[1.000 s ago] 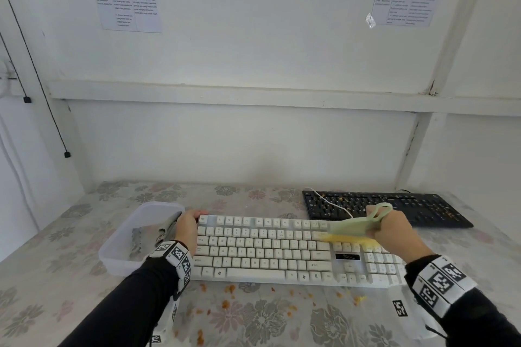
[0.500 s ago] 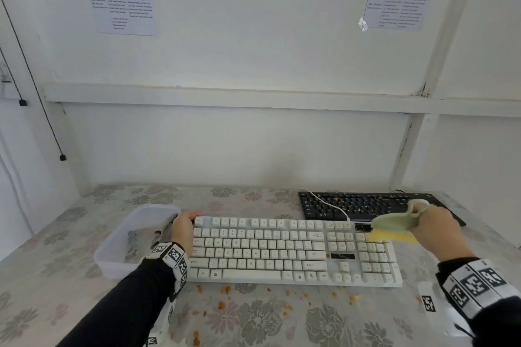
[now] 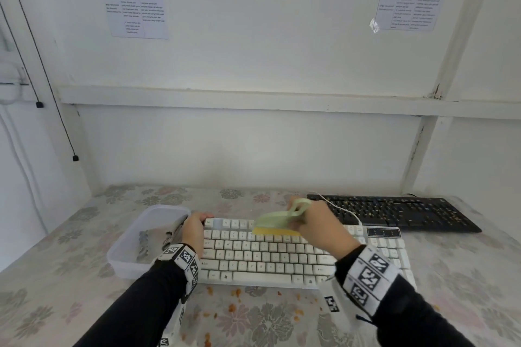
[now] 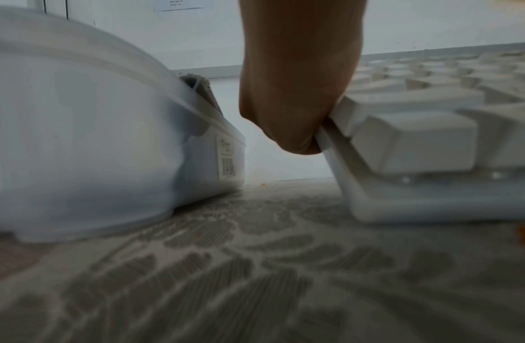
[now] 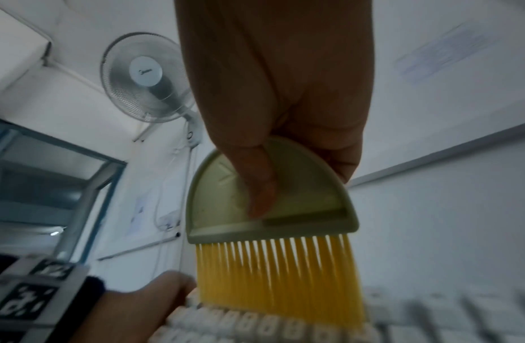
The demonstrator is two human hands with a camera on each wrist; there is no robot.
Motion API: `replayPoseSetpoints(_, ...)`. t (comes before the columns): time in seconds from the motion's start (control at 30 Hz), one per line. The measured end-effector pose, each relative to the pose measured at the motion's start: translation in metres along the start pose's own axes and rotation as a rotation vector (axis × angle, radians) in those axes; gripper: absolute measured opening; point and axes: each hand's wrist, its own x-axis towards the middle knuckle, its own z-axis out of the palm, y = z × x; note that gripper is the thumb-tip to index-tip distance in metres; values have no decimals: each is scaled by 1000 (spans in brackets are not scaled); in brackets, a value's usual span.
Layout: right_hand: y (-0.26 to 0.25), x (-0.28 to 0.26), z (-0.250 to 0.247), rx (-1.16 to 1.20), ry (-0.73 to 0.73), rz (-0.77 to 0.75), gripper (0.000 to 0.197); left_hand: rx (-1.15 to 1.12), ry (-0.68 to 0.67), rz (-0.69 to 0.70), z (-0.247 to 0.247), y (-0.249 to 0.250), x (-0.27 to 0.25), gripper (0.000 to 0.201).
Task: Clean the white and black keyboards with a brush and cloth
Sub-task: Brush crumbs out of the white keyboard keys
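Note:
The white keyboard [image 3: 282, 255] lies across the middle of the table, with the black keyboard [image 3: 394, 214], speckled with crumbs, behind it to the right. My left hand [image 3: 194, 227] grips the white keyboard's left end; in the left wrist view its fingers [image 4: 296, 97] curl on that edge [image 4: 402, 139]. My right hand [image 3: 313, 220] holds a pale green brush [image 3: 275, 221] over the upper left-centre keys. In the right wrist view my thumb presses the brush body [image 5: 299, 208], and the yellow bristles [image 5: 278, 278] reach the white keys [image 5: 284, 327].
A translucent plastic tub [image 3: 135, 236] stands just left of the white keyboard, with a grey cloth [image 3: 143, 244] inside. Orange crumbs [image 3: 234, 307] lie scattered on the flowered tablecloth in front of the keyboard. A white wall closes the back of the table.
My right hand has carried the brush from the white keyboard's right end leftward to its upper left-centre keys. The left hand keeps its hold on the left end.

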Motion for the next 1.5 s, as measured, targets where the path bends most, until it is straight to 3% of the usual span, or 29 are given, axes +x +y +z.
replayPoseSetpoints(0.2,-49,21,47,-11,-158,-88,26,-1,7,57,0,-2,9,20)
replayPoseSetpoints(0.37,-65,25,62,-65,-154,-129,19,-78,0,-3,6,5,-3,23)
replayPoseSetpoints(0.5,-69,25,72,-121,-138,-138,29,-108,-5,-24,4,4,1,25)
replayPoseSetpoints(0.57,-68,25,73,-162,-129,-144,35,-104,-22,-25,1,0,8,17)
replayPoseSetpoints(0.67,-60,24,68,-179,-135,-107,36,-70,-24,-6,-3,-8,23,16)
replayPoseSetpoints(0.9,-26,10,54,-153,-102,-19,32,-45,-9,-29,2,2,3,18)
replayPoseSetpoints(1.0,-5,2,46,-157,-72,14,48,-37,-10,-31,-1,0,5,15)
replayPoseSetpoints(1.1,15,-8,30,-153,-44,90,51,-17,6,-25,1,1,2,18)
replayPoseSetpoints(1.27,48,-27,1,-134,-32,247,31,-1,19,3,1,0,4,20)
replayPoseSetpoints(1.5,95,-46,-31,-249,10,443,20,-6,18,8,0,-3,11,17)
